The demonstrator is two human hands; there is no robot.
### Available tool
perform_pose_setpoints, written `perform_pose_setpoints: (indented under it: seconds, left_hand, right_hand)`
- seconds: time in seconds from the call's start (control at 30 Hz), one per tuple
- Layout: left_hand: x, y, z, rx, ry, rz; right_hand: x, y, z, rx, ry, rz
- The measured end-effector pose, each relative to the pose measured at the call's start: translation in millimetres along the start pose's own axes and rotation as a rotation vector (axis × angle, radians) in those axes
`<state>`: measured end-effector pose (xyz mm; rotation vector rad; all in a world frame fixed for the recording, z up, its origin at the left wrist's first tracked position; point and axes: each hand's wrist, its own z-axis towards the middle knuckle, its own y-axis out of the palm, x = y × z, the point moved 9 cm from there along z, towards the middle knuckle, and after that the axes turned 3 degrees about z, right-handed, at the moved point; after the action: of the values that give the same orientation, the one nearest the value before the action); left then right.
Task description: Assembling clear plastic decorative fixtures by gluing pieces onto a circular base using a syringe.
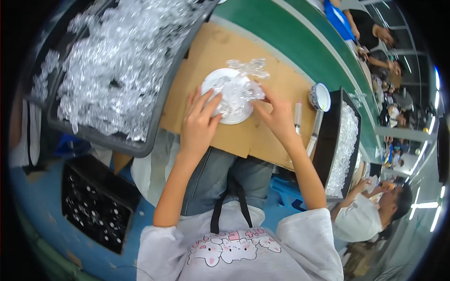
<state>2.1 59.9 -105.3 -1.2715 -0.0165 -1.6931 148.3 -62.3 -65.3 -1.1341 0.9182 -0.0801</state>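
Head view: big grey tub (pixel 151 133) of clear plastic bits left, cardboard sheet (pixel 269 133) mid, black tray (pixel 328 152) of similar bits right; flanking probably shortens reach. White plate (pixel 236 120) sits on cardboard, likely keeping clear pieces (pixel 229 96) together. Left hand (pixel 200 122) spread over plate's left rim, maybe steadying; can't tell if gripping. Right hand (pixel 279 117) narrow, seemingly pinching one clear piece (pixel 253 91) at plate's right edge. Pink shirt lettering (pixel 229 235), partly creased; no brand legible.
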Motion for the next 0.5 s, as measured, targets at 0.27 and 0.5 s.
perform_pose_setpoints:
  seconds: [0.27,0.5]
  left_hand:
    - [-2.8,-1.0,-1.2,-0.039,-0.063,0.049]
    - [-0.7,-1.7,1.8,-0.049,-0.061,0.067]
  right_hand:
    - [39.0,-66.1,-110.9,0.373,0.142,-0.144]
    - [7.5,-21.8,-95.7,0.261,0.051,0.002]
